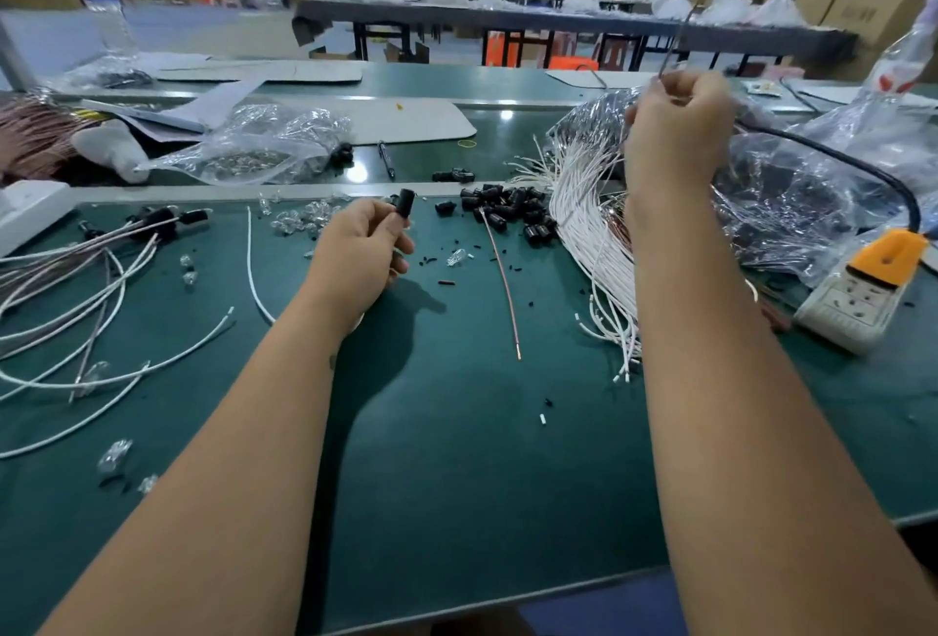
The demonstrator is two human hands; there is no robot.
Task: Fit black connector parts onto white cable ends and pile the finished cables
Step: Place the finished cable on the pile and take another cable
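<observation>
cable (677, 34) in right hand (677, 138): motion-blurred, colour unclear | finished cables (76, 280): cut by left edge | background workers: blurred

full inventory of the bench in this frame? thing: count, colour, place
work mat: one, dark green, covers the near bench
black connector parts: a loose pile, black, centre of the mat
white cable bundle: many, white, right of the pile, under the right hand
finished cables: several, white and copper, left on the mat
copper wire: one, copper, lying below the pile
clear bulbs: a cluster, clear, beside the left hand
power strip: one, grey with orange end, far right
pen: one, black, behind the front rail
left hand: pinches one black connector part
right hand: raised, grips one thin cable
</observation>
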